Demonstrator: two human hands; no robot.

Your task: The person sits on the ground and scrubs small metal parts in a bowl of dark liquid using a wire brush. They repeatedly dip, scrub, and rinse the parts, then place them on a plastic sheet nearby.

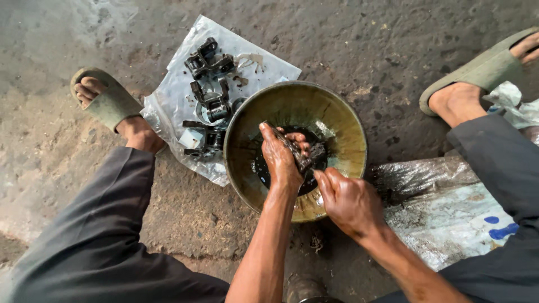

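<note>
Gripping one oily part (300, 154), two hands (281, 160) work over one bowl (337, 120).

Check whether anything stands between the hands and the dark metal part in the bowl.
Nothing visible does. The left hand already grips the dark metal part over the black liquid in the bowl, and the right hand touches its near end.
</note>
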